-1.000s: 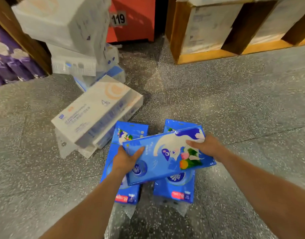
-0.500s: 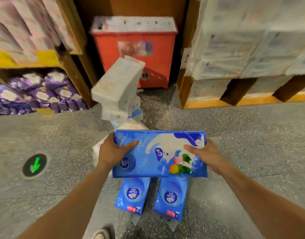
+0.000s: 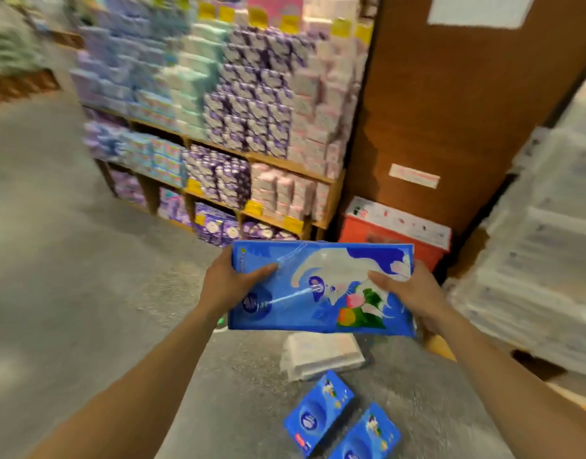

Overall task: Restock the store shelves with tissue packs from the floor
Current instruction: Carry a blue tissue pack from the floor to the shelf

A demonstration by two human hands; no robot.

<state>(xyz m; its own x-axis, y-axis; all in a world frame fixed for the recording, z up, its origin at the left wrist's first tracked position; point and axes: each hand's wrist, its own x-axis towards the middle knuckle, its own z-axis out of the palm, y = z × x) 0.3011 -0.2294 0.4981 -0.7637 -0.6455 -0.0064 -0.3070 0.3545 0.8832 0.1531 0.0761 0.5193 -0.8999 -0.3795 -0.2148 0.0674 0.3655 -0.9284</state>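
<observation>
The blue tissue pack (image 3: 318, 289) has risen. A second ago it was tilted just over the two floor packs (image 3: 318, 412) — now it is level and well above them, with the stocked shelves (image 3: 252, 157) swung into view behind it.

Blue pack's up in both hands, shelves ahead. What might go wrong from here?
The blue pack, held only at its ends by the left hand and right hand, may slip. The floor packs and white bundle lie close by: a trip risk. The shelves look crammed; forcing it in may topple stock.
</observation>
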